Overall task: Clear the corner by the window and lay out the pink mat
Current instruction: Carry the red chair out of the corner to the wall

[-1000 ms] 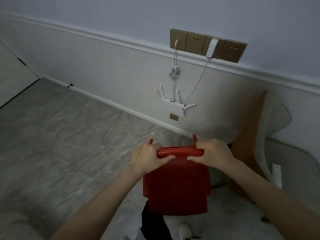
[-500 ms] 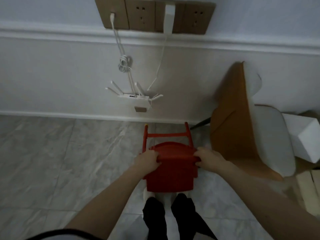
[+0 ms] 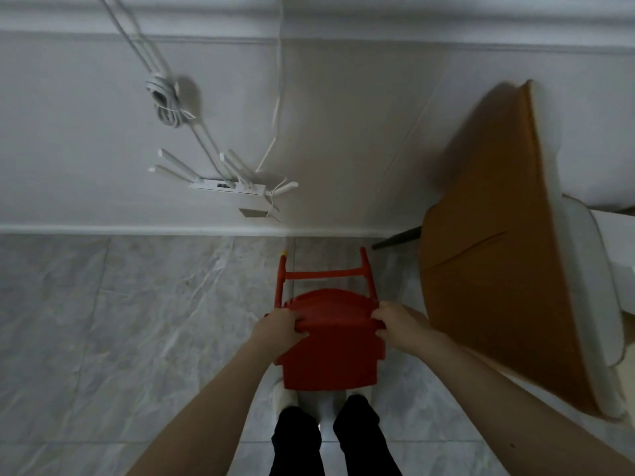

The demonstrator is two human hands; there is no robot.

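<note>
A small red plastic chair (image 3: 331, 348) hangs in front of my legs, close to the wall, its two far legs and crossbar pointing toward the skirting. My left hand (image 3: 280, 326) grips the left end of its backrest, fingers curled over the top edge. My right hand (image 3: 400, 321) grips the right end the same way. No pink mat is in view.
A brown-backed chair with a white cushion (image 3: 494, 262) leans by the wall at the right, nearly touching my right forearm. A white router (image 3: 228, 185) with antennas hangs on the wall, cables and a coiled cord (image 3: 166, 104) above it. Grey marble floor tiles (image 3: 120, 321) spread left.
I have stepped closer to the wall and my view has tipped down. The red chair, held in both hands, now sits lower and nearer the skirting beside the brown chair.
</note>
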